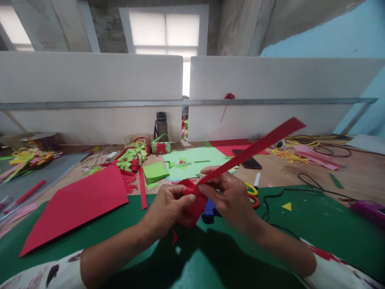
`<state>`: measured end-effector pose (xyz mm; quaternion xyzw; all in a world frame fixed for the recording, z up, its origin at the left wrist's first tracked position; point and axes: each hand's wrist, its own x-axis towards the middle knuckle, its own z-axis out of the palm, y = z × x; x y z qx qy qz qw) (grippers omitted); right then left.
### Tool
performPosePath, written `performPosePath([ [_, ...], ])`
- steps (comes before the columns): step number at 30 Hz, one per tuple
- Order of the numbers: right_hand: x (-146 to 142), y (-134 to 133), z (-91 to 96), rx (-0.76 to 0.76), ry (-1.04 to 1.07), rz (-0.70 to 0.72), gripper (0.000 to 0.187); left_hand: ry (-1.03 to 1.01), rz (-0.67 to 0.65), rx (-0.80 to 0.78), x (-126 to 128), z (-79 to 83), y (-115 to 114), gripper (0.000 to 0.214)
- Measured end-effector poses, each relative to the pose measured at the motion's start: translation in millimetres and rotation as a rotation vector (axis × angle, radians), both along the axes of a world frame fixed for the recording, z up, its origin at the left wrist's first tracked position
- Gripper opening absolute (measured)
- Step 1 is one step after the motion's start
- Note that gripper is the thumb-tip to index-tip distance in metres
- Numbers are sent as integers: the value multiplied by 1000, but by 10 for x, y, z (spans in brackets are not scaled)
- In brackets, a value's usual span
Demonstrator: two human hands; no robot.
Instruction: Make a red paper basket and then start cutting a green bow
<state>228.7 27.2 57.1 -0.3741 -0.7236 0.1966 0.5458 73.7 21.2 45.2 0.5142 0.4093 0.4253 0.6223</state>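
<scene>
My left hand (pixel 170 204) is closed on a small folded red paper box (pixel 194 210), thumb on its upper edge. Between the fingers and thumb of my right hand (pixel 230 196) is a long red paper strip (pixel 255 150). Its lower end meets the box's rim, and its free end points up to the right. Whether the strip is fixed to the box I cannot tell. Just behind the box lies a blue object (pixel 209 210), partly covered. Scissors with yellow and orange handles (pixel 254 192) lie beside my right hand, their blades hidden.
A large red sheet (pixel 81 200) lies left on the green mat (pixel 300 241). Green sheets (pixel 198 156), finished-looking small baskets (pixel 161 145) and a dark bottle (pixel 161 124) stand farther back. At right are a phone (pixel 251 162), a black cord (pixel 266 200) and a purple tool (pixel 368 212).
</scene>
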Motion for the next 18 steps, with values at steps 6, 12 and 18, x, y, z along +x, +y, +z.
performPosePath([
  [6,-71,103,87,-64,23,72,17,-24,31,14,-58,60,55,20],
  [12,-150,152,112,-114,56,91,15,10,37,-50,-87,115,101,19],
  [18,-134,138,37,-27,55,71,10,153,-101,55,-137,115,124,24],
])
